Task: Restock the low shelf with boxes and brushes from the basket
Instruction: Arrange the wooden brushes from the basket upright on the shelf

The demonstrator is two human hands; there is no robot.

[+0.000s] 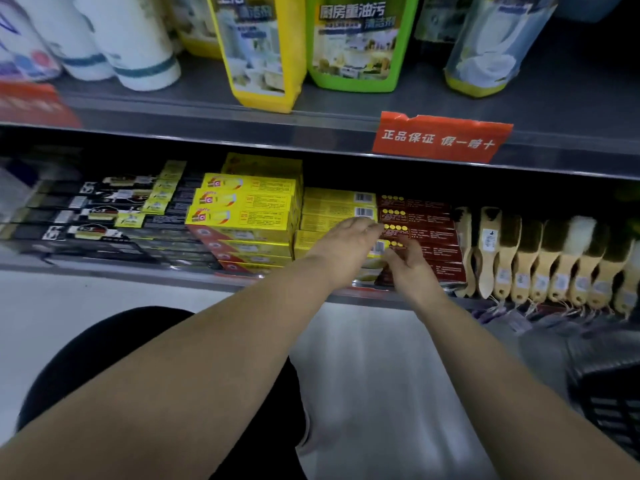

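Note:
Both my hands reach into the low shelf (104, 268) at its middle. My left hand (346, 244) lies flat, fingers straight, against the stack of plain yellow boxes (332, 206). My right hand (408, 261) touches the front of the dark red boxes (426, 230) with its fingers spread, partly hiding the lowest boxes. Left of these stand brighter yellow boxes (246, 206) and black boxes (97, 216). A row of wooden-handled brushes (540, 265) stands on the shelf at the right. The black basket (613, 407) sits on the floor at the lower right, its inside out of view.
The upper shelf (242, 133) overhangs the low one and carries a yellow bottle (263, 53), a green bottle (356, 43) and white bottles (131, 39). A red price strip (440, 138) hangs on its edge. The pale floor (374, 375) lies below, beside my dark knee (104, 348).

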